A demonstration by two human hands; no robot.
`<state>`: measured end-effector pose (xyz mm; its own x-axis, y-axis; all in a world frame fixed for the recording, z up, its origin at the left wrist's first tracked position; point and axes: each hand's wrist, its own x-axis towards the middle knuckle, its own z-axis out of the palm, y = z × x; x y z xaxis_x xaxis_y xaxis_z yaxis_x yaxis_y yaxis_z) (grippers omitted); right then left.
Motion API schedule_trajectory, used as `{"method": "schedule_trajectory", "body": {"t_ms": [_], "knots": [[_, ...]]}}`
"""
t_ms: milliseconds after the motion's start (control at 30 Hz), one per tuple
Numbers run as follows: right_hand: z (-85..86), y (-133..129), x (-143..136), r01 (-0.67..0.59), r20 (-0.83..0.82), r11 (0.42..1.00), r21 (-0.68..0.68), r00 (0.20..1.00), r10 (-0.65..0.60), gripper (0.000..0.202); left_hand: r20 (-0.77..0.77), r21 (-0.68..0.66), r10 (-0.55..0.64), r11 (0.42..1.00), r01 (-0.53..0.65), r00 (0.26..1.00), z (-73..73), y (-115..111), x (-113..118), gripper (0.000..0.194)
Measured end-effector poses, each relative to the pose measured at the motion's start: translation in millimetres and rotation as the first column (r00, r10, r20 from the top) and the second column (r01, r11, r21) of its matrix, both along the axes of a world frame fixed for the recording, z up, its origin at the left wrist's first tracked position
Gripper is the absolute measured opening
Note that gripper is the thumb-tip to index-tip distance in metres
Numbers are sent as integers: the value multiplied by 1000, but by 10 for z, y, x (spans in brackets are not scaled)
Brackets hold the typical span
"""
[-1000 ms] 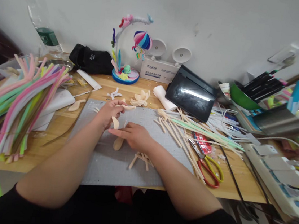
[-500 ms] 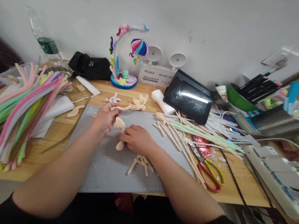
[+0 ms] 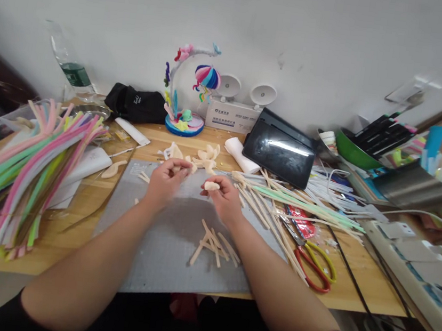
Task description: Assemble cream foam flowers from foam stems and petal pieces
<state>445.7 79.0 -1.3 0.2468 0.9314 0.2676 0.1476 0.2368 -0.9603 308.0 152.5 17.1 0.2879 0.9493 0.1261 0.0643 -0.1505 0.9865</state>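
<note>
My right hand (image 3: 225, 199) pinches a small, rounded beige fuzzy piece (image 3: 212, 186) between thumb and fingers, above the grey cutting mat (image 3: 154, 248). My left hand (image 3: 167, 181) is to its left, apart from it, with fingers curled together and slightly smeared by motion. A bit of beige shows at the left fingertips; whether they grip it I cannot make out. Just beyond the hands lies a group of beige shaped pieces (image 3: 208, 155), some looking like petals. Short beige pipe cleaner lengths (image 3: 213, 245) lie crossed on the mat, nearer to me.
Bundled coloured pipe cleaners (image 3: 23, 163) spread over the left side. On the right are long beige strips (image 3: 259, 202), scissors (image 3: 315, 268), a black glossy device (image 3: 281, 151) and a power strip (image 3: 409, 269). A colourful arched ornament (image 3: 183, 123) stands at the back.
My right hand has risen from the mat and now holds the small beige piece up. My left hand has shifted right, and the long beige piece it held is no longer seen clearly in it.
</note>
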Motion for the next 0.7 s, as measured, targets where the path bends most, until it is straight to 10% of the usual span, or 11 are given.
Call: {"method": "schedule_trajectory", "body": {"t_ms": [133,300,433,700], "knots": [[-9,25,22,-7,-98,1000,14,995,9,17,-195,264,-132,947,181,972,-8,-82,1,19],[-22,31,68,-52,-73,999,-10,996,52,15,19,-23,-304,952,304,952,-32,-30,22,38],[-63,67,114,8,232,999,-48,973,3,15,30,-164,-295,941,295,955,-27,19,-1,40],[-42,63,158,-45,669,998,-46,740,64,27,-450,63,-124,983,170,885,-121,127,-92,35]]}}
